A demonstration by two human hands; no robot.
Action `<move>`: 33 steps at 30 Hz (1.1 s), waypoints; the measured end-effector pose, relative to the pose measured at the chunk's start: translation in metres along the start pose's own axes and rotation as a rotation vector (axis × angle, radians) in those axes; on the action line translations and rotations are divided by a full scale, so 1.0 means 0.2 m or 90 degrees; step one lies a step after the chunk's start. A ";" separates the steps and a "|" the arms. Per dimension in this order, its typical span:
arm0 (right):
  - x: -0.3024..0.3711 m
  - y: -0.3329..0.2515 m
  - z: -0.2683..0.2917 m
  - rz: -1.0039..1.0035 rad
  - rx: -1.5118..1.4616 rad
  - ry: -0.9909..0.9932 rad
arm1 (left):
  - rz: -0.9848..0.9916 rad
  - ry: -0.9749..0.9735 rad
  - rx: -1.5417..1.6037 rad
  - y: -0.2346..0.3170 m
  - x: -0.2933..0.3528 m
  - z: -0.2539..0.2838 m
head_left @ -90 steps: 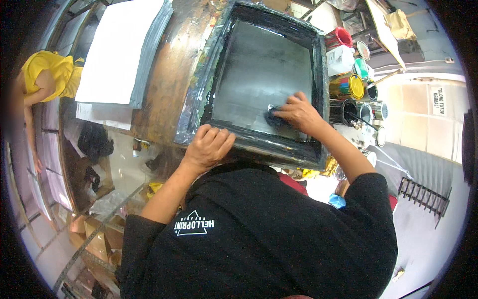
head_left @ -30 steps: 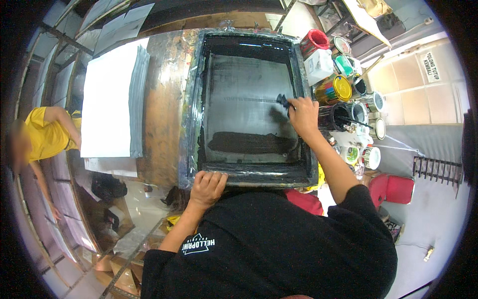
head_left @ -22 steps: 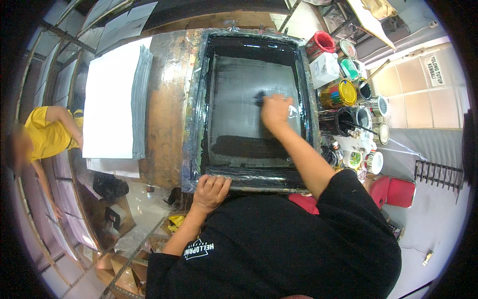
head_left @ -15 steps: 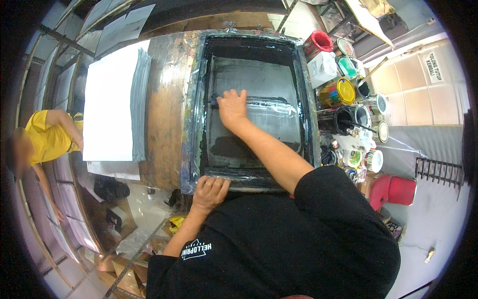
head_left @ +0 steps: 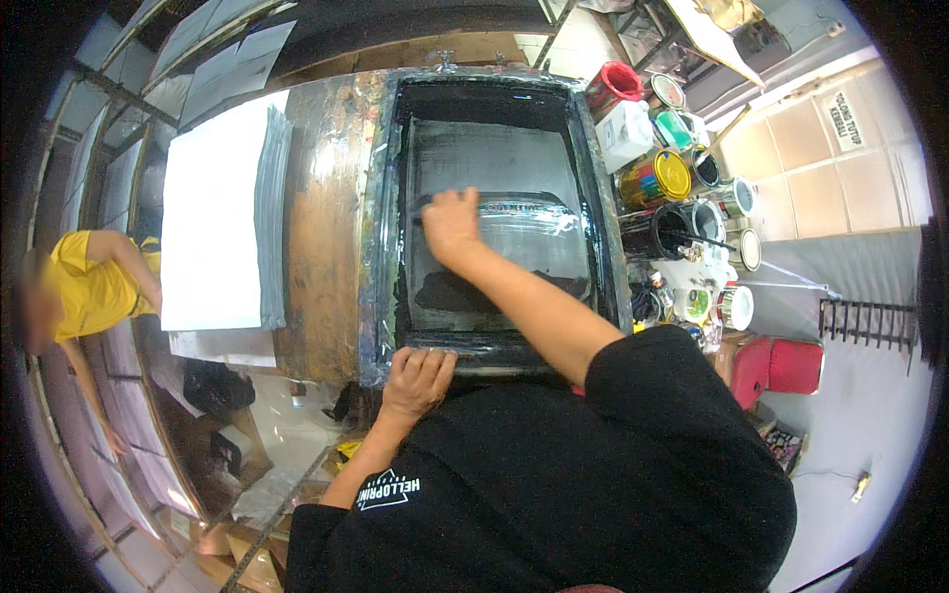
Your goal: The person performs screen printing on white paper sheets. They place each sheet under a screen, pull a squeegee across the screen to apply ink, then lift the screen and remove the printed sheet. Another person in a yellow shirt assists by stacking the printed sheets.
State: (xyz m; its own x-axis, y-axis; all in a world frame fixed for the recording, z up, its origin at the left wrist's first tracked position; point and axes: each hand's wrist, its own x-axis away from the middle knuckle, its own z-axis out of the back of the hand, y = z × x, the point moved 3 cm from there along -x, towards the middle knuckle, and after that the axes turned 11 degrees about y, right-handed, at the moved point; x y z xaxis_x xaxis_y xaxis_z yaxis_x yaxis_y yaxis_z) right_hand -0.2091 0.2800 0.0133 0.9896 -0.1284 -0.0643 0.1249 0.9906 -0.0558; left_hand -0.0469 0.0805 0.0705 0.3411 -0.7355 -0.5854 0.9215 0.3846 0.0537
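Observation:
A black-edged printing screen (head_left: 603, 257) lies on the table in front of me, its mesh smeared with dark ink (head_left: 455, 292). My right hand (head_left: 452, 222) reaches across it, fingers closed over the left part of a dark squeegee (head_left: 529, 201). The squeegee lies crosswise on the mesh, and its right part shows beyond my fingers. A wet, shiny band runs along its near side. My left hand (head_left: 417, 379) is closed on the near left corner of the screen frame, its fingers curled over the edge.
Left of the screen, a tall stack of white sheets (head_left: 217, 222) stands on the stained wooden table (head_left: 324, 217). Paint cans, including a yellow one (head_left: 672, 176) and a red one (head_left: 615, 87), crowd the right side. A person in yellow (head_left: 104, 287) is at the far left beside shelving.
The whole view has shifted slightly. Relative to the screen, my right hand and the squeegee look nearly unmoved, and my left hand keeps its place on the frame.

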 end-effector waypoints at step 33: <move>-0.02 0.66 0.13 -0.120 -0.013 0.215 | 0.001 0.004 0.009 0.02 -0.03 0.02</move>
State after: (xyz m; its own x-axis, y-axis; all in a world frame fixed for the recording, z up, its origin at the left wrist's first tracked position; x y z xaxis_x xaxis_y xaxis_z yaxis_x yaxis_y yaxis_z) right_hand -0.1950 0.4121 0.0323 0.8701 -0.3198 -0.3750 0.2974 0.9474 -0.1178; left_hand -0.0446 0.0832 0.0774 0.3417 -0.7311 -0.5906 0.9234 0.3782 0.0661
